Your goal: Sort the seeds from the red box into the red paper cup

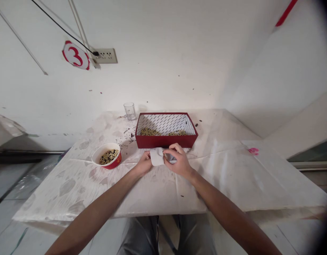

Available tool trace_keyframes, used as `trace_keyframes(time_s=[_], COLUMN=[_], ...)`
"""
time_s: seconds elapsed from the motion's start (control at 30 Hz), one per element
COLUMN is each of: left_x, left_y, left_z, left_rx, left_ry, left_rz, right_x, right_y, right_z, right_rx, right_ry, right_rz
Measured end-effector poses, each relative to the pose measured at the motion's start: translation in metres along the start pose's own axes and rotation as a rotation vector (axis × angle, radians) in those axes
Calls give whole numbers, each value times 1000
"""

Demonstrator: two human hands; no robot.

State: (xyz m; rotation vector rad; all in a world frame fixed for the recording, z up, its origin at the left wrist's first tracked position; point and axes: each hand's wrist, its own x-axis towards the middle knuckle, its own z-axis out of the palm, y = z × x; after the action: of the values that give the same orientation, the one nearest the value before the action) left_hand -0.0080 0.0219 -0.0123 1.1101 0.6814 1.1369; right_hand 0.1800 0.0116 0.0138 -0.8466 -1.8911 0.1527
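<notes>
My left hand (144, 164) pinches the left edge of a small white piece, thin like paper or a flat pouch (156, 158). At its right edge, the thumb and fingers of my right hand (181, 165) close on the same piece. Whether it is a single sheet or a bag, I cannot tell. Just beyond both hands stands an open red box (165, 142) with a patterned white lining. Small pale and dark beads or grains (150, 132) lie in two heaps on its floor. Both hands are above the table, close to the box's front wall.
Left of my hands is a red and white paper bowl (116, 162) holding more pale and dark grains. A clear glass (129, 111) stands behind it. Dark bits (129, 139) are scattered on the covered table (219, 184). A wall with a socket (106, 56) rises behind.
</notes>
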Motion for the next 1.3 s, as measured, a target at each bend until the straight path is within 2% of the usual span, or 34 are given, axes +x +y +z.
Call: trace_keyframes(time_s=[0.2, 0.47, 0.73, 1.07, 1.17, 1.3], left_x=[-1, -3, -1, -2, -2, -4], left_y=[-2, 10, 4, 2, 1, 6], left_z=[-1, 4, 6, 6, 4, 3], left_rx=[21, 145, -45, -114, -78, 83], left_ry=[-21, -47, 16, 20, 0, -41], left_rz=[-13, 27, -51, -58, -34, 40], right_x=[1, 3, 2, 2, 2, 1], right_y=[0, -2, -4, -8, -9, -7], right_z=[-1, 0, 1, 0, 1, 4], right_rx=[-28, -78, -60, -79, -102, -161], right_ry=[18, -7, -9, -39, -36, -25], right_rz=[-10, 1, 36, 20, 27, 8])
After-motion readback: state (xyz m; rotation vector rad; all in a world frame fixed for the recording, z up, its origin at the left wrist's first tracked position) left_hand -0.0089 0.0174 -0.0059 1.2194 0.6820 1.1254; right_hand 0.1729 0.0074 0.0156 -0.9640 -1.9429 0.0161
